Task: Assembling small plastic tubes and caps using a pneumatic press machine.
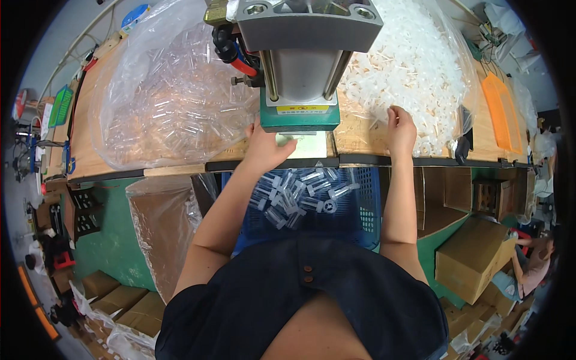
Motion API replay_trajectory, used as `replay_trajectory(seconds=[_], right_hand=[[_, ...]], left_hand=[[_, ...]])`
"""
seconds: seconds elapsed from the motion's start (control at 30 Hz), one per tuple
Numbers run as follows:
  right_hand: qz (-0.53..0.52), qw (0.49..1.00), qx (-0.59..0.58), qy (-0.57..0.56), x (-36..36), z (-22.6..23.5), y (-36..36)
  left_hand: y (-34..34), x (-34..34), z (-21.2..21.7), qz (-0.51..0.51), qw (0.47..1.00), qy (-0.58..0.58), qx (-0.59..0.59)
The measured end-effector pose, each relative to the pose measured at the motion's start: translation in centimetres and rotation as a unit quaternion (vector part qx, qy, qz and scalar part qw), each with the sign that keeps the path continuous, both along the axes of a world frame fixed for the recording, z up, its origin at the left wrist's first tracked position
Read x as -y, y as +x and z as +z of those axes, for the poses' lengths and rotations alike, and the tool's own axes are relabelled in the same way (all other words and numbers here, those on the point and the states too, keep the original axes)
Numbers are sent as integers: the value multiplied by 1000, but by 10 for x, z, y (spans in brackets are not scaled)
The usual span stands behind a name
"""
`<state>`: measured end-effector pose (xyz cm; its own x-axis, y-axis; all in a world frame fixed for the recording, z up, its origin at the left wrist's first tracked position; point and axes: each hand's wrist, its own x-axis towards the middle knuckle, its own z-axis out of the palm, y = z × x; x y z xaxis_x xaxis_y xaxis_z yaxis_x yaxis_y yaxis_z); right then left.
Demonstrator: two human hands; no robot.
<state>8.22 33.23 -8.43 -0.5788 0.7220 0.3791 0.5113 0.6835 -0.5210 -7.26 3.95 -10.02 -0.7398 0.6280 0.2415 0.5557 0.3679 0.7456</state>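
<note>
At the left side of the press, my left hand (pixel 267 147) lies low over the bench edge, thumb stretched toward the pale green plate (pixel 309 146) and fingers apart from it. Some of its fingertips are hidden by the press's green block (pixel 300 117); I see nothing held in it. Clear plastic tubes (pixel 174 102) lie heaped just beyond it. My right hand (pixel 403 133) is at the near edge of a pile of small white plastic parts (pixel 414 66). Its fingers are curled and pinched together; what is between them, if anything, is too small to make out.
Below the bench edge, a blue basket (pixel 369 219) holds several clear tubes with white ends (pixel 294 192). Orange (pixel 501 111) and green trays (pixel 60 105) lie at the bench's ends. Cardboard boxes (pixel 474 258) stand on the floor; another person (pixel 534 264) is at the right.
</note>
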Motion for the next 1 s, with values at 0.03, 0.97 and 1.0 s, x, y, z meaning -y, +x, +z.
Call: replay_trajectory(seconds=[0.03,0.97,1.0], right_hand=[[3,1000,-1,0,-2,-3,-1],[374,876,-124,-278,154,34,-30],[363,876,-85,-307,150,34,-30]], left_hand=[[-6,13,15,-98,993,-68,1],[30,5,29,-15,995,28,-99],[28,1,24,-7,996,40,-76]])
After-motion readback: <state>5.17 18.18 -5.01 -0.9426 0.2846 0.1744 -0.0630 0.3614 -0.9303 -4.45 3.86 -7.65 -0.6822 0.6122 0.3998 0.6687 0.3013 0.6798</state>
